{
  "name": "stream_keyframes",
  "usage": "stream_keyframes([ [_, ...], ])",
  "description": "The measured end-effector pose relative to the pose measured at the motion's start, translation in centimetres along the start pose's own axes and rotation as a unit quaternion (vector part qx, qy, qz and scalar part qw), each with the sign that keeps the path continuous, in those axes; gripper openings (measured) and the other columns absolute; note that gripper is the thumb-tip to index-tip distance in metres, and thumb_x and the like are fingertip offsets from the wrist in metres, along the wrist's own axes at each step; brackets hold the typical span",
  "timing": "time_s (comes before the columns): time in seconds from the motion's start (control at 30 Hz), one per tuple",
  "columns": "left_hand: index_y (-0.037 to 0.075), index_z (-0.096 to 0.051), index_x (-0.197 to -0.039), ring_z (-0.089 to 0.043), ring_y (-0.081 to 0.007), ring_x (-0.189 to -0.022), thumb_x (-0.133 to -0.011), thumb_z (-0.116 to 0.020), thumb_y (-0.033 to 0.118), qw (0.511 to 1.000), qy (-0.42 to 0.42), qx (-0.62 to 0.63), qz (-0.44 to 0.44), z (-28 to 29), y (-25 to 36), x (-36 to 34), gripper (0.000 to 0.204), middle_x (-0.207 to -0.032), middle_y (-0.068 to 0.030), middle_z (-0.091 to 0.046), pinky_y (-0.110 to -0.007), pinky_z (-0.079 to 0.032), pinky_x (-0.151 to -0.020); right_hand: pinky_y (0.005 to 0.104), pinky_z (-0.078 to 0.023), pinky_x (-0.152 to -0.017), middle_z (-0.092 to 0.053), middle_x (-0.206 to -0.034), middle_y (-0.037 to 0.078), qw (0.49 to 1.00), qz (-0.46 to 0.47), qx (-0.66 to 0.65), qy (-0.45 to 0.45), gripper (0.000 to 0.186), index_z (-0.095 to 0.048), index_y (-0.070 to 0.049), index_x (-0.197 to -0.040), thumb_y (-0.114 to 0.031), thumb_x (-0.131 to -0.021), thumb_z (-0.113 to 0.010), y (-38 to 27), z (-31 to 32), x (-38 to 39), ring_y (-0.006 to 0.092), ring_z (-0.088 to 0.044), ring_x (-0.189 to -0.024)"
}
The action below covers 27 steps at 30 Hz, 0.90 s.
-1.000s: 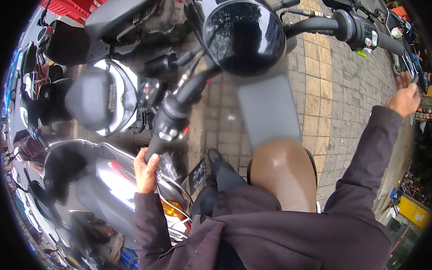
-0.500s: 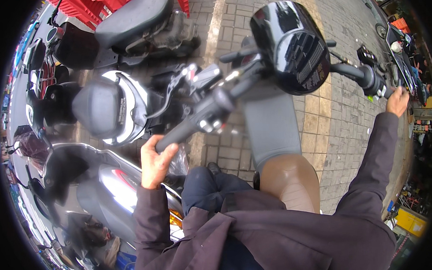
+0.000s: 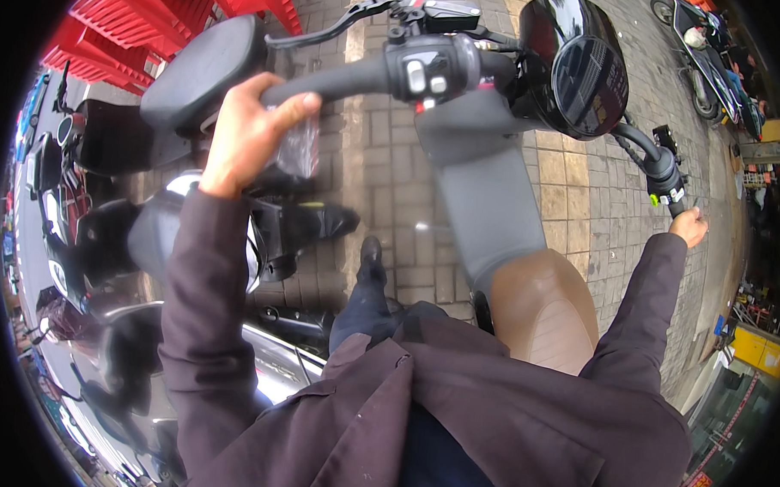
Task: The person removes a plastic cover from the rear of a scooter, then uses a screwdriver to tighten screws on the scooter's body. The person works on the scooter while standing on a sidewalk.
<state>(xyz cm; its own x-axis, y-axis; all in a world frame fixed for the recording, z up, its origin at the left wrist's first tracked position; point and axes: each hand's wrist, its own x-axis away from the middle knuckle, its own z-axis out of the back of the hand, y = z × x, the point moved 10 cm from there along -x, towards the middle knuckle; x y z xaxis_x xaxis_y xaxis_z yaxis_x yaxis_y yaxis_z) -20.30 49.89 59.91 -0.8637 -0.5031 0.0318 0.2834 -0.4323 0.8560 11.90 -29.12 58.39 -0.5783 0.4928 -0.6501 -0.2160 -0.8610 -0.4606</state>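
My left hand (image 3: 249, 135) is closed round the end of the scooter's left handlebar grip (image 3: 348, 81), its thumb lying over the black rubber. In front of that grip a brake lever (image 3: 333, 31) curves outward, and a switch block (image 3: 428, 76) sits inboard. Farther off to the right, my right hand (image 3: 691, 226) is wrapped round the end of the right grip; its fingers are partly hidden. Between the bars is a glossy black rounded dash (image 3: 589, 83). A grey footboard (image 3: 490, 200) and a brown seat (image 3: 546, 313) lie below. Clear plastic (image 3: 301, 146) shows beside my left hand.
Parked scooters stand close on my left, one with a dark seat (image 3: 207, 74). Stacked red plastic chairs (image 3: 148, 25) are at the far left. Paved ground (image 3: 400, 192) lies ahead and underneath. Another motorbike (image 3: 714, 74) is parked at the far right, near shopfronts.
The handlebar has turned to the right: my left hand has gone forward with its grip, my right hand back toward me. The parked scooters and red chairs have shifted nearer in view.
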Motion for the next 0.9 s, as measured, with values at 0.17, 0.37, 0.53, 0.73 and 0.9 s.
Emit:
stream_keyframes([
  [0.17,-0.004,-0.067,-0.102,-0.056,-0.0080,-0.074,-0.083,-0.082,0.036,0.996,-0.027,0.044,-0.076,-0.8,3.9,-8.4,0.046,-0.082,-0.0025,-0.065,-0.023,-0.045,-0.066,0.0478,-0.047,-0.096,-0.069,-0.109,0.027,0.996,-0.087,0.015,0.012,0.045,-0.069,0.004,-0.109,-0.035,-0.087,-0.061,1.3,0.4,1.7,0.0432,-0.064,-0.107],
  [0.37,-0.002,-0.067,-0.107,-0.051,-0.0076,-0.078,-0.083,-0.082,0.039,0.989,-0.018,0.024,-0.145,-1.7,6.6,-18.4,0.050,-0.085,0.0017,-0.059,-0.024,-0.041,-0.068,0.0489,-0.048,-0.094,-0.068,-0.109,0.030,0.989,-0.135,0.053,0.007,0.045,-0.069,0.007,-0.108,-0.032,-0.087,-0.058,0.0,0.3,4.0,0.0451,-0.064,-0.106],
  [0.53,-0.002,-0.065,-0.118,-0.057,-0.0103,-0.088,-0.086,-0.079,0.040,0.979,-0.055,0.040,-0.190,-3.4,9.7,-26.4,0.055,-0.097,-0.0036,-0.065,-0.026,-0.045,-0.077,0.0490,-0.049,-0.094,-0.070,-0.106,0.030,0.989,-0.141,0.052,0.005,0.043,-0.071,0.006,-0.105,-0.031,-0.087,-0.058,-2.8,-0.6,5.5,0.0450,-0.066,-0.104],
  [0.73,0.000,-0.066,-0.113,-0.056,-0.0115,-0.083,-0.083,-0.078,0.024,0.988,-0.022,0.024,-0.153,-5.3,12.6,-35.1,0.040,-0.093,-0.0026,-0.065,-0.028,-0.045,-0.075,0.0480,-0.049,-0.095,-0.069,-0.110,0.029,0.977,-0.200,0.071,0.004,0.044,-0.070,0.005,-0.109,-0.032,-0.088,-0.057,-6.6,-4.5,4.3,0.0425,-0.065,-0.108],
  [0.9,0.004,-0.066,-0.112,-0.047,-0.0065,-0.059,-0.085,-0.077,0.024,0.979,-0.040,0.064,-0.192,-8.3,15.7,-42.1,0.036,-0.079,0.0014,-0.060,-0.024,-0.036,-0.049,0.0470,-0.049,-0.096,-0.069,-0.111,0.029,0.973,-0.222,0.064,0.019,0.045,-0.070,0.005,-0.109,-0.032,-0.087,-0.056,-8.8,-8.1,2.7,0.0426,-0.065,-0.109],
])
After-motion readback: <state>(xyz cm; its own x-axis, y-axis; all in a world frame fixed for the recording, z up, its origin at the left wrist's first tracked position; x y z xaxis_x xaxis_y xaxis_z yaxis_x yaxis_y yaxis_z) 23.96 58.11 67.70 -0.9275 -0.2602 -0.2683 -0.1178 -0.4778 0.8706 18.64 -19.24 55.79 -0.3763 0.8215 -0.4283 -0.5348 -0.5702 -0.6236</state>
